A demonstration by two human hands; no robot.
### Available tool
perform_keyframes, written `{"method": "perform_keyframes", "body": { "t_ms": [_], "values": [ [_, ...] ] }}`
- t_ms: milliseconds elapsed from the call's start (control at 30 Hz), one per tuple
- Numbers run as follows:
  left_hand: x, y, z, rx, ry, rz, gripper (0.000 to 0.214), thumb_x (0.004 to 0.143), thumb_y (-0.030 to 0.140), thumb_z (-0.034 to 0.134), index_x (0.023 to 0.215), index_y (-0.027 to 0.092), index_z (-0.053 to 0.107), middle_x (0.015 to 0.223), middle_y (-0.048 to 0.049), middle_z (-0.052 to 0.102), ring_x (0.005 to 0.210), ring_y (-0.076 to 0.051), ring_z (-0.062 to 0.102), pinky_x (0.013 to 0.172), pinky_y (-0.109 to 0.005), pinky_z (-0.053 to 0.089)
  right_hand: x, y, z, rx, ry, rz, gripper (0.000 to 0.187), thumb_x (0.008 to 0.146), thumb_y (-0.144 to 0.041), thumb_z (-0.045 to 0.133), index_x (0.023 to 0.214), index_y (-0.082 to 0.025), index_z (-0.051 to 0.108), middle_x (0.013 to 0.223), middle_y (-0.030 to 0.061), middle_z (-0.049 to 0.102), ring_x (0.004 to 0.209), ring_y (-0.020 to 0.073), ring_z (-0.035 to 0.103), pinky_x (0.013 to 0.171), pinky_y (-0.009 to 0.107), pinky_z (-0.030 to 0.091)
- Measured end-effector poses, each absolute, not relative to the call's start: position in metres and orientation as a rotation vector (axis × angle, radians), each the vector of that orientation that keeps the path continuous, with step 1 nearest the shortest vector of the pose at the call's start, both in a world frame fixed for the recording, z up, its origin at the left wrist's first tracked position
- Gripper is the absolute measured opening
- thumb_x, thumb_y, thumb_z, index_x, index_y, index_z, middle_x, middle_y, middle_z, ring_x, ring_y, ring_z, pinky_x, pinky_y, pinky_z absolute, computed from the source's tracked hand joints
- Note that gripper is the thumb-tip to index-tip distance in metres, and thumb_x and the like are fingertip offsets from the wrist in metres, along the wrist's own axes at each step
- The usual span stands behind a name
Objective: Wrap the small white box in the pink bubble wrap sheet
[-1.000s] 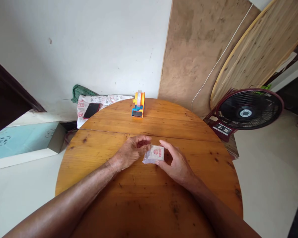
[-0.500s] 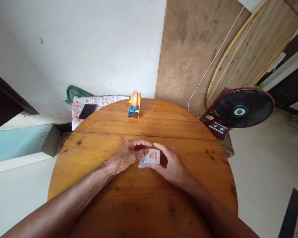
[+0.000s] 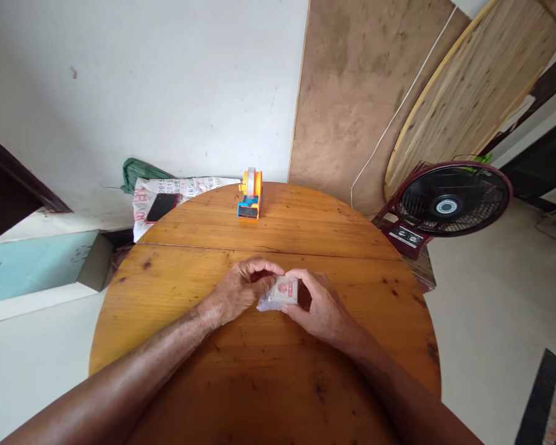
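Note:
A small white packet with a red mark, wrapped in clear plastic point(image 3: 283, 291), sits just above the round wooden table point(image 3: 213, 364) near its middle. My left hand point(image 3: 241, 287) is curled with thumb and fingers pinching the packet's left end. My right hand point(image 3: 315, 303) grips the packet from the right, fingers bent over its top edge. Both hands touch each other around it. An orange and blue tape dispenser point(image 3: 251, 194) stands at the table's far edge.
A black phone point(image 3: 161, 207) lies on a printed white sack point(image 3: 185, 188) behind the table, beside a green bundle point(image 3: 139, 173). A dark red floor fan point(image 3: 451, 201) stands at the right. Wooden boards point(image 3: 361, 99) lean on the wall. A pale blue slab point(image 3: 32, 266) lies on the left.
My hands have closed in tighter round the packet and my left fingers now meet it. The view shifted slightly; the packet stays at about the same place on the table.

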State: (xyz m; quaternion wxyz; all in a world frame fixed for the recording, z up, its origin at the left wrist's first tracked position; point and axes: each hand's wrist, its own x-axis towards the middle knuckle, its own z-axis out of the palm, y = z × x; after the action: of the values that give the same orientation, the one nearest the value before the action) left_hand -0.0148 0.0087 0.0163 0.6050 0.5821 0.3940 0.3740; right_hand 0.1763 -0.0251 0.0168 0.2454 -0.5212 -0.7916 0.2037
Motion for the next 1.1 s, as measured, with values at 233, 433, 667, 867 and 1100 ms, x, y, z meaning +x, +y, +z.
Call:
{"method": "perform_keyframes", "body": {
  "t_ms": [233, 433, 667, 867, 1100],
  "values": [
    [-0.018, 0.013, 0.018, 1.237, 1.003, 0.984, 0.031, 0.073, 0.03, 0.069, 0.099, 0.014, 0.066, 0.087, -0.0035, 0.066, 0.074, -0.013, 0.059, 0.072, -0.026, 0.047, 0.187, -0.028, 0.026, -1.338, -2.223, 0.481, 0.068, 0.075, -0.032, 0.066, 0.137, -0.021, 0.038, 0.137, 0.0111, 0.05, 0.123, 0.0278, 0.048, 0.1, 0.045, 0.038],
    [-0.019, 0.013, 0.02, 1.207, 0.992, 0.951, 0.025, 0.071, 0.027, 0.071, 0.092, 0.013, 0.068, 0.078, -0.0007, 0.065, 0.069, -0.011, 0.056, 0.067, -0.024, 0.044, 0.189, -0.024, 0.028, -1.197, -2.108, 0.397, 0.022, 0.083, -0.022, 0.058, 0.105, -0.024, 0.061, 0.113, 0.0049, 0.064, 0.109, 0.0221, 0.057, 0.095, 0.039, 0.042],
    [-0.017, 0.01, 0.015, 1.144, 0.924, 0.855, 0.037, 0.069, 0.032, 0.076, 0.099, 0.013, 0.064, 0.086, -0.0021, 0.065, 0.074, -0.013, 0.058, 0.068, -0.026, 0.045, 0.184, -0.026, 0.023, -1.281, -2.128, 0.389, 0.045, 0.073, -0.024, 0.068, 0.117, -0.022, 0.056, 0.115, 0.0062, 0.065, 0.106, 0.0243, 0.058, 0.093, 0.041, 0.044],
    [-0.016, 0.011, 0.011, 1.098, 0.846, 0.78, 0.044, 0.066, 0.033, 0.077, 0.101, 0.013, 0.06, 0.087, -0.0021, 0.065, 0.069, -0.012, 0.058, 0.062, -0.024, 0.043, 0.179, -0.028, 0.023, -1.355, -2.147, 0.459, 0.044, 0.07, -0.022, 0.069, 0.112, -0.023, 0.058, 0.106, 0.0037, 0.067, 0.099, 0.0225, 0.058, 0.088, 0.038, 0.045],
    [-0.023, 0.01, 0.02, 1.132, 0.764, 0.646, 0.039, 0.067, 0.028, 0.075, 0.101, 0.015, 0.061, 0.095, -0.0044, 0.066, 0.08, -0.015, 0.06, 0.072, -0.027, 0.044, 0.18, -0.035, 0.028, -1.275, -2.24, 0.494, 0.05, 0.07, -0.021, 0.069, 0.118, -0.025, 0.055, 0.11, 0.0037, 0.065, 0.102, 0.0222, 0.055, 0.089, 0.038, 0.043]
  ]
}}
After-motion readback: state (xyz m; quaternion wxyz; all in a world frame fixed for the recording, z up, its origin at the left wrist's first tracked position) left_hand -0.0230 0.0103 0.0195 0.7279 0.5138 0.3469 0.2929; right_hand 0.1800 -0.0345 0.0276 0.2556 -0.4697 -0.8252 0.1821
